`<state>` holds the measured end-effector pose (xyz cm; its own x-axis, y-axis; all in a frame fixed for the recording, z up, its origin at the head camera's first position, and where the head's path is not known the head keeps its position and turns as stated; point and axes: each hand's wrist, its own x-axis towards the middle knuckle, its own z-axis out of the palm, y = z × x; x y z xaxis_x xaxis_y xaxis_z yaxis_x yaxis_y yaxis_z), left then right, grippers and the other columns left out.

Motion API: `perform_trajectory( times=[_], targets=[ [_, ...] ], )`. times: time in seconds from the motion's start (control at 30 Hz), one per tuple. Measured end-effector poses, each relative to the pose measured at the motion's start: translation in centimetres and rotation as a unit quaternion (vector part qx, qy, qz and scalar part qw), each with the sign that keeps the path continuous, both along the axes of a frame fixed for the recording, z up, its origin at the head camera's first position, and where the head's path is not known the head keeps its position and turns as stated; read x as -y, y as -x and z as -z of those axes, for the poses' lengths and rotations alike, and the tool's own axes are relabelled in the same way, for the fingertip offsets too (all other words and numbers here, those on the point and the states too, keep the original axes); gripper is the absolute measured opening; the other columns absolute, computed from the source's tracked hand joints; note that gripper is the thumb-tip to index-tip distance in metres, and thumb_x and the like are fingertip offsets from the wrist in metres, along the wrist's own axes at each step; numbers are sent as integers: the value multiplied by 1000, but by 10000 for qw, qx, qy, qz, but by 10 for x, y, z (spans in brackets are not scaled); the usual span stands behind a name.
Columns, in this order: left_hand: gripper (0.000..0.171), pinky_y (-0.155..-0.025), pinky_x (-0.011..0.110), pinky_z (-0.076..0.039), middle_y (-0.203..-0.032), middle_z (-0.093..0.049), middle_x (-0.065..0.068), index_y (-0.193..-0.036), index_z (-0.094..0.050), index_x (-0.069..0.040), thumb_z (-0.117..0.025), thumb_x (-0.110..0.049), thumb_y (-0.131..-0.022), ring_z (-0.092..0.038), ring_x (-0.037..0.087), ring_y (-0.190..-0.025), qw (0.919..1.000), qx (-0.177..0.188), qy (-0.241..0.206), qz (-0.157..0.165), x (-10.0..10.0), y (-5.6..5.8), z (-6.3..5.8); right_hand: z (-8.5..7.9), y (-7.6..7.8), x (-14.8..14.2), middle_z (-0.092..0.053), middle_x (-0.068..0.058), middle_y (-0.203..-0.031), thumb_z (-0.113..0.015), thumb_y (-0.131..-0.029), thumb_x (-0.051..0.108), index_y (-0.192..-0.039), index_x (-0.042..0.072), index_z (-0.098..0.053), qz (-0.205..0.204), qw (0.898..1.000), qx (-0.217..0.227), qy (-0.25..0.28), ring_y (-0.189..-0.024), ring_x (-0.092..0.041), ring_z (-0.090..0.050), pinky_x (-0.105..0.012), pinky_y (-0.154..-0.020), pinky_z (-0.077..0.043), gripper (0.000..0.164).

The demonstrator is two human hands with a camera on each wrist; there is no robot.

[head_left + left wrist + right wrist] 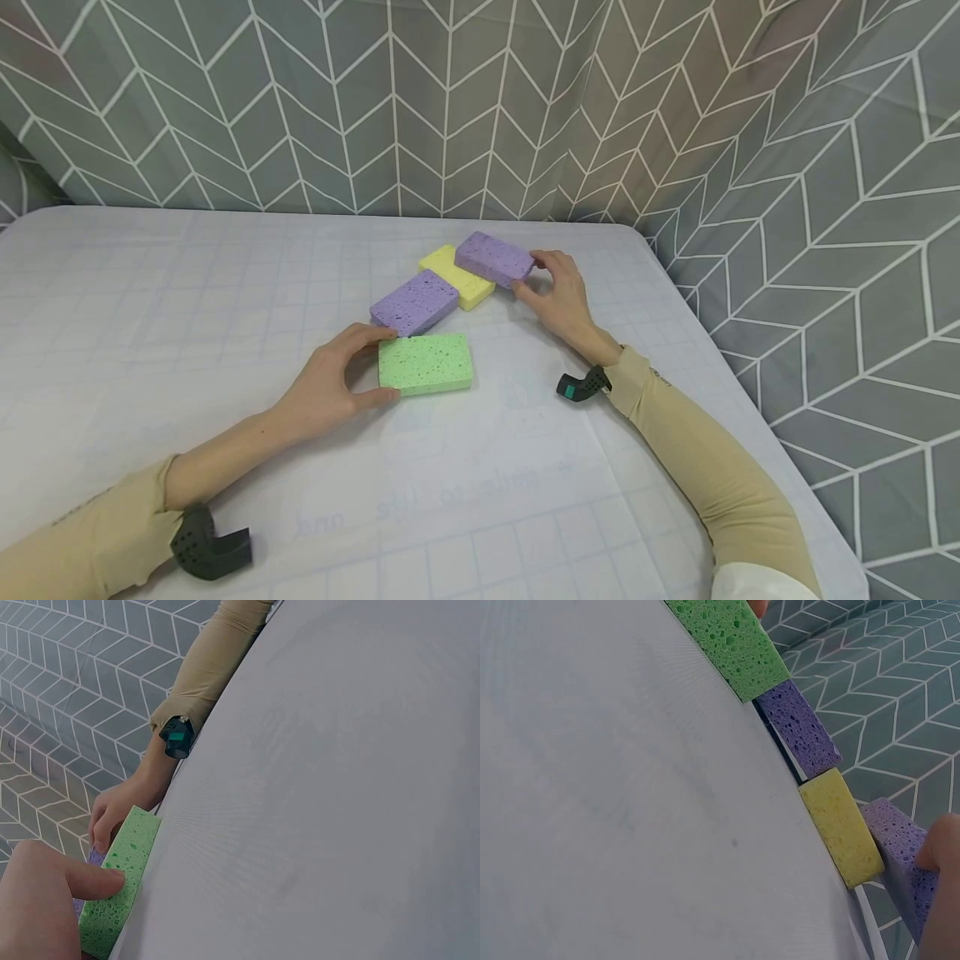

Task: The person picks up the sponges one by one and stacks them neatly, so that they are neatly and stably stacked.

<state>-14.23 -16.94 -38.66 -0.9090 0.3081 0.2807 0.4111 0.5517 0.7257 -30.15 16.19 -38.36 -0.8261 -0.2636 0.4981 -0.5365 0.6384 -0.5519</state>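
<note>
My left hand holds the left end of a green sponge, thumb along its near side and fingers at its far edge. Just behind lies a purple sponge, close against the green one. A yellow sponge sits beyond it to the right. Between thumb and fingers, my right hand pinches the right end of a second purple sponge, which overlaps the yellow one in the head view. In the right wrist view this purple sponge stands beside the yellow sponge; whether it rests on anything I cannot tell.
A white cloth with faint grid lines covers the table. Behind it and to the right hangs a grey curtain with white chevron lines. Each wrist carries a dark device, such as the one on the right.
</note>
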Motion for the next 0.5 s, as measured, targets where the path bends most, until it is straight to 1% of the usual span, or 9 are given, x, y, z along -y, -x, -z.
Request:
perform_trajectory(
  times=[0.23,0.5],
  targets=[
    [72,-113,48,-45,-133,-58,6,-138,-54,-7,-85,-13,-74,-54,27,-128,10000,19,26,-9,0,0,0,-1,-2,0,-62,-15,-121,-71,-85,29,-130,1,-59,-175,9998,-13,16,-116,-31,-52,-49,-103,-42,54],
    [72,-113,48,-45,-133,-59,6,-138,-54,-7,-85,-13,-74,-54,27,-128,10000,16,22,-18,0,1,0,0,-1,-1,-62,-15,-119,-71,-85,28,-129,2,-61,-514,9985,-134,106,-114,-30,-54,-47,-101,-45,52]
  ],
)
